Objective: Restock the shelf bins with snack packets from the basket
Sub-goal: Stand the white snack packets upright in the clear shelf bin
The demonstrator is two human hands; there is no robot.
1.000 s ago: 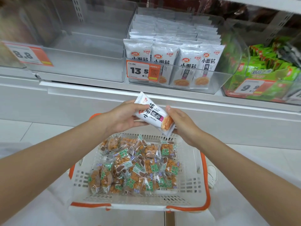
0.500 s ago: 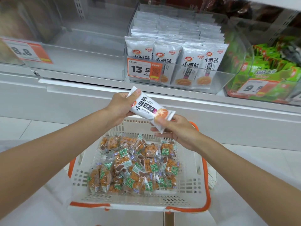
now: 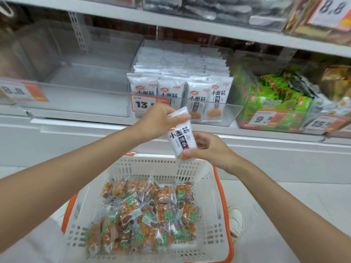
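Pale floor tiles lie under me, and nearest on them sits the white basket (image 3: 152,168) with its orange rim, a heap of clear orange-and-green snack packets (image 3: 148,215) piled in its bottom; my white shoe (image 3: 236,221) shows just beside its right wall. Above the basket's far edge I hold one white packet (image 3: 182,137) between both hands. My left hand (image 3: 157,120) pinches its top end between thumb and fingers, and my right hand (image 3: 210,149) pinches the bottom end, over the printed orange snack. Half a second ago the packet lay slanted low between my hands; now it stands almost upright and higher, its top reaching the front of the shelf bin (image 3: 230,112) (the one already packed with rows of the same white packets). A price tag (image 3: 144,104) sits partly behind my left hand. Left of that bin is a clear bin (image 3: 79,99), to its right the green packets (image 3: 275,97).
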